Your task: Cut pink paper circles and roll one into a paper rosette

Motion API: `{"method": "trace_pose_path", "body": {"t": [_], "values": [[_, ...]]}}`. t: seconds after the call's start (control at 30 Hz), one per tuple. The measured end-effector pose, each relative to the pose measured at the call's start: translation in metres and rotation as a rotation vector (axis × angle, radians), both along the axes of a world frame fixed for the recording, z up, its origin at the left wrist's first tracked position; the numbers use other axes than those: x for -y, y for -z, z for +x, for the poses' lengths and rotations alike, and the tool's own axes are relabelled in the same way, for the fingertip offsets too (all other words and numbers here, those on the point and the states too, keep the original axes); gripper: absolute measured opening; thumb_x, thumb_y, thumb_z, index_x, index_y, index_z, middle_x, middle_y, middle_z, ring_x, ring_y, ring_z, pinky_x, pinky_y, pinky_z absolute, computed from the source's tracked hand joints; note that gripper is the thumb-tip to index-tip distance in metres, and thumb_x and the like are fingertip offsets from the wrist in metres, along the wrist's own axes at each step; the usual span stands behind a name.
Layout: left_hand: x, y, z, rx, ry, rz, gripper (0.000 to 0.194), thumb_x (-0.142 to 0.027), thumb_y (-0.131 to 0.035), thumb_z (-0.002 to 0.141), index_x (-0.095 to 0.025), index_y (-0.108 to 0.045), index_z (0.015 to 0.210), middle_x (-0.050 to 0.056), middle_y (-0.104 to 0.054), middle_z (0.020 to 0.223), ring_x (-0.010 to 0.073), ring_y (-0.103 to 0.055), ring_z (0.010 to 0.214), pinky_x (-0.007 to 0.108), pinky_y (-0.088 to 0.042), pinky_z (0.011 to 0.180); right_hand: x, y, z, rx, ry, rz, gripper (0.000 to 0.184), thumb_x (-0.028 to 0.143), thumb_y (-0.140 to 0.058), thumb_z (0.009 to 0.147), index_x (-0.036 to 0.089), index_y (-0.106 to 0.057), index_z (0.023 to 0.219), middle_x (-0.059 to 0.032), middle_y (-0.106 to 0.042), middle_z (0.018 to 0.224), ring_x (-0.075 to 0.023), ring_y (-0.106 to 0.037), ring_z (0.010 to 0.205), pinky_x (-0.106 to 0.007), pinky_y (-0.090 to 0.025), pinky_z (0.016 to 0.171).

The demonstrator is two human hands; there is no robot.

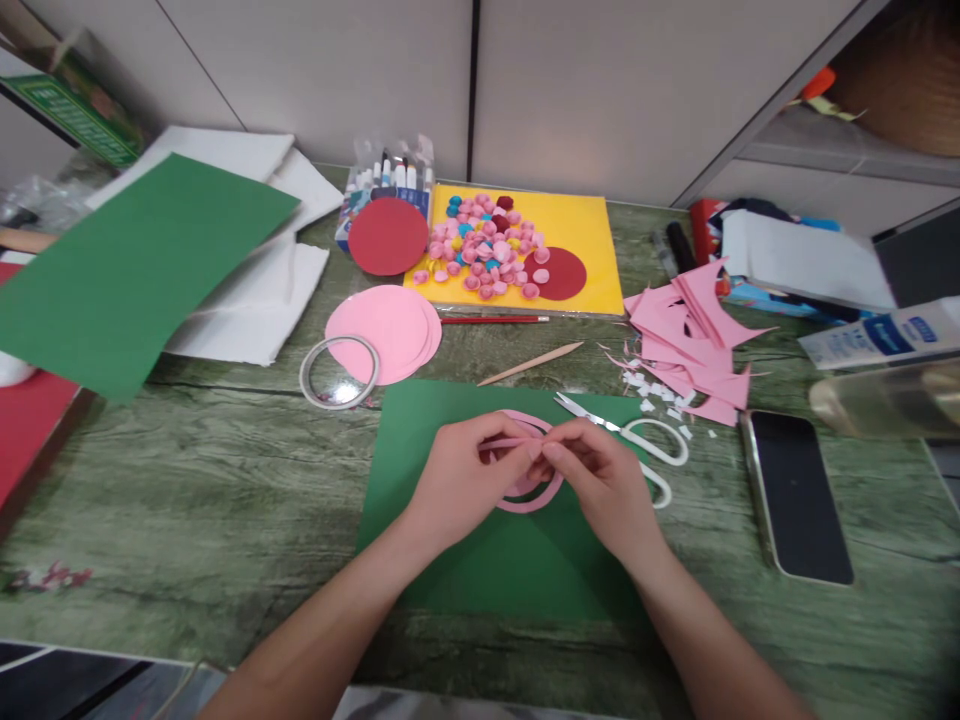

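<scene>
Both hands meet over a dark green sheet (487,570) lying on the table. My left hand (469,470) is closed, thumb and finger pinching a pink paper strip (517,441). Fingertips of my right hand (600,475) pinch the same strip close to the left ones. Beneath the fingers a curled pink paper ring (525,507) shows, partly covered by the hands. White-handled scissors (654,440) lie just right of my right hand, blades pointing left, one handle loop partly hidden by that hand.
Pink paper discs (390,335) and a tape roll (339,372) lie at the upper left. Rolled paper pieces (495,245) cover a yellow sheet (592,215) behind a wooden stick (532,363). Pink scraps (697,340) and a phone (799,500) are at the right.
</scene>
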State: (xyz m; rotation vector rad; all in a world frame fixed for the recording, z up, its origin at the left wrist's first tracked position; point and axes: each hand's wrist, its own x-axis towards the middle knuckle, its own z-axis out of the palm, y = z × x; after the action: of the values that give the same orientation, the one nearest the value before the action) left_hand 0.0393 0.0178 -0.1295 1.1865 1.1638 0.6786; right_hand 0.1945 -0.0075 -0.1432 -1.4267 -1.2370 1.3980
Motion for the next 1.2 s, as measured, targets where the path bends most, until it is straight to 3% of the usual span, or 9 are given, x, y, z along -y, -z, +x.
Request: {"method": "trace_pose_path", "body": {"t": [0.2, 1.2], "values": [[0.0001, -0.0004, -0.0003, 0.030, -0.032, 0.016, 0.015, -0.029, -0.058, 0.075, -0.015, -0.062, 0.078, 0.003, -0.066, 0.079, 0.0135, -0.061, 0.072, 0.023, -0.048, 0.066, -0.0005, -0.0017, -0.0008, 0.000, 0.019, 0.012, 0.013, 0.030, -0.056, 0.082, 0.020, -0.056, 0.075, 0.0012, -0.063, 0.063, -0.0129, -0.062, 0.058, -0.024, -0.051, 0.058], [0.0000, -0.0025, -0.0002, 0.044, 0.016, -0.015, 0.011, -0.022, -0.054, 0.077, -0.014, -0.062, 0.079, 0.002, -0.065, 0.075, 0.0112, -0.059, 0.068, 0.021, -0.046, 0.064, 0.0012, 0.0025, 0.0002, -0.015, -0.002, 0.020, 0.012, 0.030, -0.059, 0.081, 0.021, -0.055, 0.075, 0.0015, -0.063, 0.064, -0.0128, -0.062, 0.059, -0.024, -0.050, 0.058]]}}
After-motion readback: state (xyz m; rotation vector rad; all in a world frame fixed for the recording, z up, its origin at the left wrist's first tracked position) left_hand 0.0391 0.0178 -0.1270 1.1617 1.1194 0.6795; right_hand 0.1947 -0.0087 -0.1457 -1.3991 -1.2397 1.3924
